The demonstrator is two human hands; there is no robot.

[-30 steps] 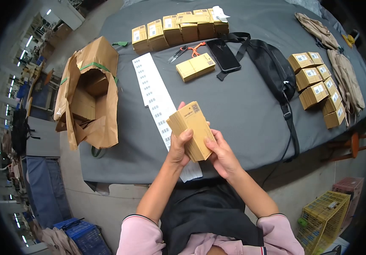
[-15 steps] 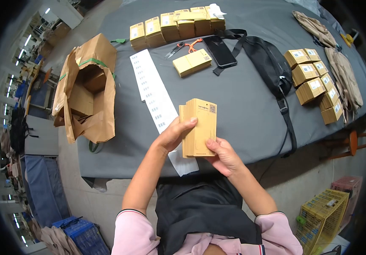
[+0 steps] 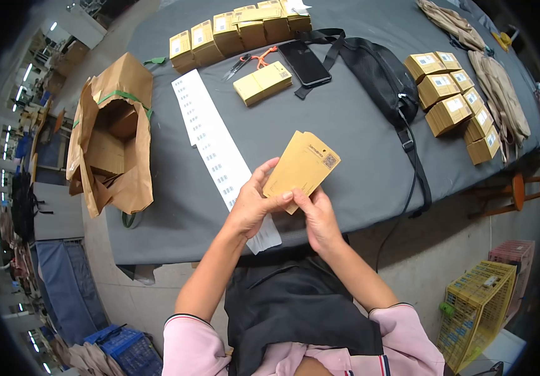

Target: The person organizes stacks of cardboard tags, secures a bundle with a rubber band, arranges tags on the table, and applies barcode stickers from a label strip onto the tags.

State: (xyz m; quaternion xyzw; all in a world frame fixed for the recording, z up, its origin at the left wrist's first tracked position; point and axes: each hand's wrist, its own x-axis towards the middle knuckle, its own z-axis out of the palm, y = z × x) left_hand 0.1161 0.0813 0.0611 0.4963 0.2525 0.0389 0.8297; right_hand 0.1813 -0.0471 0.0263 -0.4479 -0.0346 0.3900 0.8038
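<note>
A stack of tan cards (image 3: pixel 303 164) is held above the table near its front edge, its top card showing a punched hole and a printed square code. Around its left side and lower edge, my left hand (image 3: pixel 254 202) is closed with the thumb on top. My right hand (image 3: pixel 317 216) grips the lower right part, its thumb next to the left one. Under and left of my left hand lies a long white label sheet (image 3: pixel 210 150). Beyond the held cards, a separate block of tan cards (image 3: pixel 262 83) rests beside orange-handled scissors (image 3: pixel 260 57) and a black phone (image 3: pixel 305 62).
An open brown paper bag (image 3: pixel 116 138) stands at the table's left. Card bundles (image 3: pixel 213 39) line the back, and more labelled bundles (image 3: pixel 448 113) sit at the right. A black bag (image 3: pixel 379 78) with straps and beige cloth (image 3: pixel 498 100) lie nearby. A yellow crate (image 3: pixel 480 313) stands on the floor.
The held stack has tilted to the right and its cards are now slightly fanned. My hands have come closer together at its lower end. The camera view has shifted, moving the table's objects leftward.
</note>
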